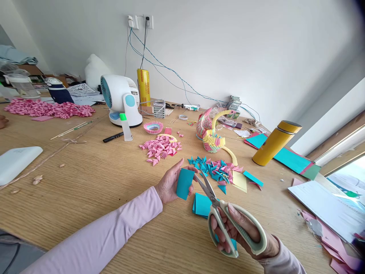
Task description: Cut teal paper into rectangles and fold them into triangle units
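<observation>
In the middle of the head view, my left hand (170,183) holds a small blue paper rectangle (184,184) upright between thumb and fingers. My right hand (242,228) grips a pair of scissors (214,201) with pale green handles. The blades are slightly parted and point up and left, their tips near the paper's right edge. Under the scissors lies a folded stack of blue paper (202,205), partly covered by them and by my right hand. Just beyond are folded blue paper triangles (202,165) mixed with pink ones.
A pink triangle pile (159,147) lies ahead, near a white fan (121,99). Folded-paper baskets (212,140) stand behind the blue pieces. A yellow flask (275,144) leans in view at right, beside coloured sheets (295,159). A white power bank (19,161) sits at left.
</observation>
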`<action>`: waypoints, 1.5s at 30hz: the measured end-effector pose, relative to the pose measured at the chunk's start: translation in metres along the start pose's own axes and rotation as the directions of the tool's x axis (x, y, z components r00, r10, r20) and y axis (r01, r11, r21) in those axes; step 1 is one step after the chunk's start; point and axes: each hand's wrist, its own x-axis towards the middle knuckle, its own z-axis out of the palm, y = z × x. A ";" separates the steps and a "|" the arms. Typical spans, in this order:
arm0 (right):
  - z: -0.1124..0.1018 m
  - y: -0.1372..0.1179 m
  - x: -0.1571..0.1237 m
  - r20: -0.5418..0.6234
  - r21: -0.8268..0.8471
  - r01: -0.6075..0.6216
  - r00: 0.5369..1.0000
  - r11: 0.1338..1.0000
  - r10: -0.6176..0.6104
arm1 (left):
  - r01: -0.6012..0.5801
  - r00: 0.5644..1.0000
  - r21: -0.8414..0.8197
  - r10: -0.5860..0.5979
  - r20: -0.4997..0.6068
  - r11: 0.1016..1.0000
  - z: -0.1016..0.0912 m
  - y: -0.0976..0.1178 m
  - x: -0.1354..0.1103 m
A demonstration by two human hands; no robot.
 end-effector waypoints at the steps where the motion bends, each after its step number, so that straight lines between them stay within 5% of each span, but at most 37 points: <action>1: 0.000 0.000 0.000 -0.002 -0.002 -0.004 1.000 1.000 0.004 | -0.001 1.000 0.005 0.001 0.000 1.000 0.000 0.000 0.000; 45: 0.001 -0.003 -0.001 -0.009 -0.040 -0.044 0.999 0.998 0.044 | -0.012 1.000 -0.007 0.012 -0.011 1.000 0.006 -0.001 -0.001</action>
